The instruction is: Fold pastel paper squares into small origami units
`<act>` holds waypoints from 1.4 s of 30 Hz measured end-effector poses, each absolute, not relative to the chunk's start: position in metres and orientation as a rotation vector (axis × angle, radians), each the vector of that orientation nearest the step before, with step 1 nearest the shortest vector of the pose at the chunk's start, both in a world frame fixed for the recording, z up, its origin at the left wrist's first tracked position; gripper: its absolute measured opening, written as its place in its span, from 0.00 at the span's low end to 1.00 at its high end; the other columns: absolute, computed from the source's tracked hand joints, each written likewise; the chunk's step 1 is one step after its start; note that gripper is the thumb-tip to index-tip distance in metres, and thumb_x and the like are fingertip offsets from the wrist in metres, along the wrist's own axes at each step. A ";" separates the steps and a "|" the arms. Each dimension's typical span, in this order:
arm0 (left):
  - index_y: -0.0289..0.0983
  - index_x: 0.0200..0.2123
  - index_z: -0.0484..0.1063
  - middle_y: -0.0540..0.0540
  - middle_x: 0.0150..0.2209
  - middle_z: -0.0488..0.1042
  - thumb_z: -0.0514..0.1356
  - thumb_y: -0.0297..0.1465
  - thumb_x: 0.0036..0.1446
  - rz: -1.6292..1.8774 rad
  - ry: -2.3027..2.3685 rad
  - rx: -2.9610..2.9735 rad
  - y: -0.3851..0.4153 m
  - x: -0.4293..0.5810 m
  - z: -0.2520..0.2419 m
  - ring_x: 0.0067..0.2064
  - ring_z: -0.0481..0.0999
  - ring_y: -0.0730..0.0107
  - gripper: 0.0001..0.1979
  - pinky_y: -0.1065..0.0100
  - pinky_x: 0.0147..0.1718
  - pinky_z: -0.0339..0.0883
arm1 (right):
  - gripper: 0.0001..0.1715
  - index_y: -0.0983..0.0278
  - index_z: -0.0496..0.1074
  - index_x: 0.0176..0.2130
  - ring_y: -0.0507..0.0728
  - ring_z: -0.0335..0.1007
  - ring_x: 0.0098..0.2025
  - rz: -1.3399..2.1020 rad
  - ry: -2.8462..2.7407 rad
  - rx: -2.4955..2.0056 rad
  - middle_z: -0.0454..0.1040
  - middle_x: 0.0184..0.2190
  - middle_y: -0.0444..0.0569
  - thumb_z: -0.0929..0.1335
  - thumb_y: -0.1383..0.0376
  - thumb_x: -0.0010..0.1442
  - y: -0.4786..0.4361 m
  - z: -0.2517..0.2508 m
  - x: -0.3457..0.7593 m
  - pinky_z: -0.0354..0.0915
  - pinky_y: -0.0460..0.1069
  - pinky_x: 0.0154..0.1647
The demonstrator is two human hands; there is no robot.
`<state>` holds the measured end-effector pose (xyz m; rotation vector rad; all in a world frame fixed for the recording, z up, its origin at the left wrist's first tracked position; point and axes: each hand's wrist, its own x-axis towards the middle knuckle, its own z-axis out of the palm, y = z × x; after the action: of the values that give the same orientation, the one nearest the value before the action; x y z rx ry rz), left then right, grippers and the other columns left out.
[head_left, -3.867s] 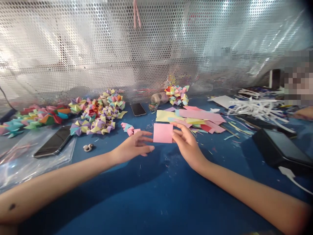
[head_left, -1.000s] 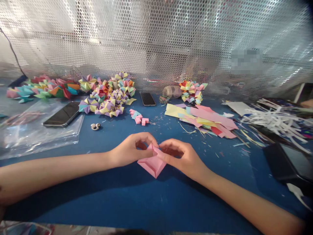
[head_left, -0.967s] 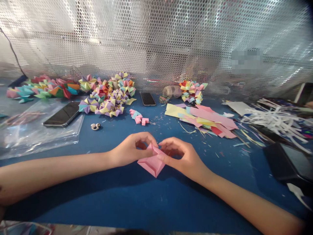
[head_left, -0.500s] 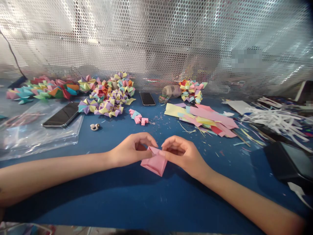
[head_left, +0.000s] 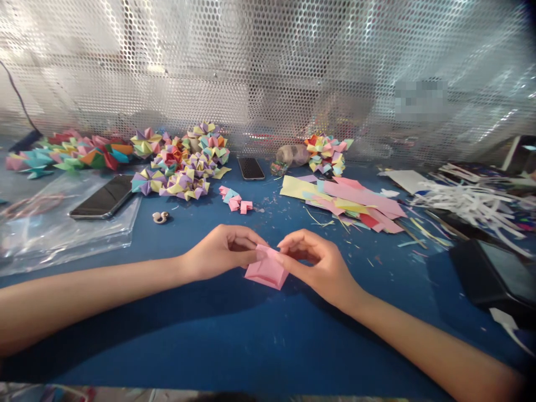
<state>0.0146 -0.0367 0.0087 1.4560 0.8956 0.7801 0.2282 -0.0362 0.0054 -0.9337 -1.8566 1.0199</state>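
Note:
A partly folded pink paper square lies between my hands just above the blue table. My left hand pinches its upper left edge with curled fingers. My right hand pinches its upper right edge, thumb and forefinger closed on the fold. Both forearms rest along the table.
Piles of folded coloured paper stars sit at the back left, another cluster at back centre. Loose coloured sheets lie to the right, white paper shreds further right. Phones, a plastic bag and a dark device surround.
The flat pink square has been brought down near the table and folded. In the last second its lower point has been folded up, making it smaller and more compact.

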 end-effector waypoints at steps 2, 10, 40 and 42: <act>0.31 0.36 0.74 0.47 0.30 0.78 0.63 0.30 0.54 0.838 0.907 1.485 -0.037 0.014 0.010 0.30 0.76 0.76 0.08 0.77 0.30 0.69 | 0.11 0.59 0.72 0.39 0.49 0.73 0.34 1.031 -1.860 -0.888 0.75 0.33 0.43 0.72 0.64 0.53 -0.036 0.006 0.230 0.71 0.43 0.37; 0.35 0.38 0.76 0.46 0.39 0.80 0.60 0.24 0.57 1.059 0.798 2.120 -0.038 0.005 0.019 0.41 0.80 0.72 0.07 0.76 0.42 0.72 | 0.04 0.62 0.73 0.33 0.52 0.75 0.34 0.401 -2.021 -0.641 0.78 0.30 0.45 0.70 0.71 0.56 -0.034 0.007 0.233 0.72 0.47 0.36; 0.34 0.51 0.71 0.35 0.51 0.74 0.56 0.41 0.59 0.371 0.304 3.102 -0.045 -0.034 0.001 0.53 0.73 0.52 0.22 0.61 0.44 0.74 | 0.08 0.65 0.72 0.35 0.55 0.69 0.35 0.158 -2.692 -0.427 0.75 0.31 0.49 0.63 0.69 0.63 -0.033 0.001 0.231 0.67 0.51 0.38; 0.35 0.52 0.71 0.35 0.51 0.74 0.54 0.42 0.60 0.350 0.313 3.095 -0.045 -0.035 0.001 0.53 0.73 0.52 0.22 0.61 0.43 0.74 | 0.08 0.65 0.71 0.34 0.55 0.68 0.35 0.219 -2.658 -0.528 0.74 0.31 0.50 0.63 0.68 0.63 -0.035 -0.001 0.227 0.66 0.52 0.37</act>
<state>-0.0345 -0.0452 0.0006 3.0955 0.3129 0.3502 0.2270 -0.0350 -0.0005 -0.5279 -2.6581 0.2191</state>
